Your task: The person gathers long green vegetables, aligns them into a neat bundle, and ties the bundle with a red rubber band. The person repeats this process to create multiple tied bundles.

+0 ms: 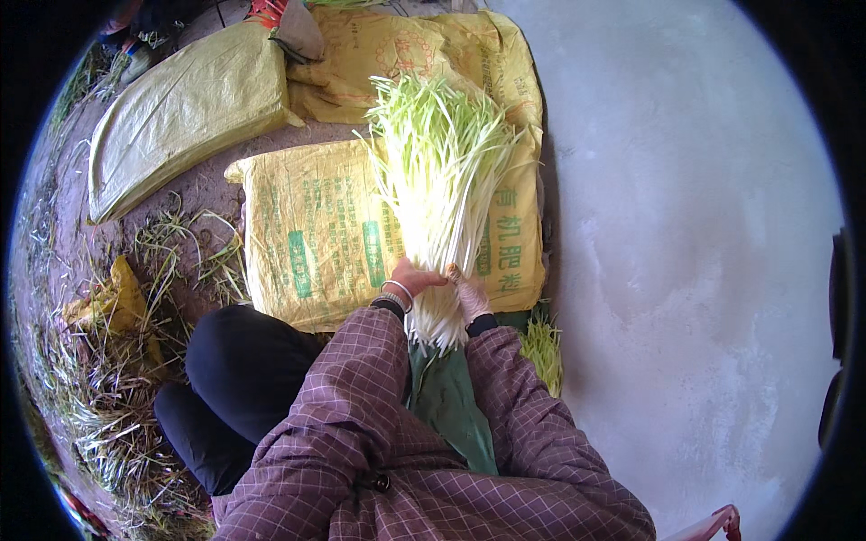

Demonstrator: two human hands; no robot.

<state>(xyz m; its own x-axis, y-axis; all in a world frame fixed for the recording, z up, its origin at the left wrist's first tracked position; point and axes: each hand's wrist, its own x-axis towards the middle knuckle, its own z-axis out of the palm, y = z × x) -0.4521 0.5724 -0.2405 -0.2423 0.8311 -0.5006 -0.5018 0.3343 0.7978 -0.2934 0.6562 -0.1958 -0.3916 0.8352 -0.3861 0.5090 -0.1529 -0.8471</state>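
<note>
A large bunch of blanched garlic chives (443, 182) lies before me, leaf tips pointing away and white cut ends towards me. My left hand (411, 278) wraps the stalks from the left, thumb across the top; a bangle and a watch circle that wrist. On the opposite side my right hand (470, 294) grips the same stalks, its thumb meeting the left thumb. Beneath the leaves is a bulging yellow woven sack (318, 230) with green printing. Green cloth (450, 406) shows between my forearms, under the cut ends.
Another yellow wrapped bundle (189, 122) lies at the upper left, beside a printed yellow sack (338, 74). Red strips (267, 10) show at the top. Leaf scraps (122, 406) litter the left floor. More chives (543, 351) sit by the pale wall (690, 237). Someone's foot (139, 62) appears upper left.
</note>
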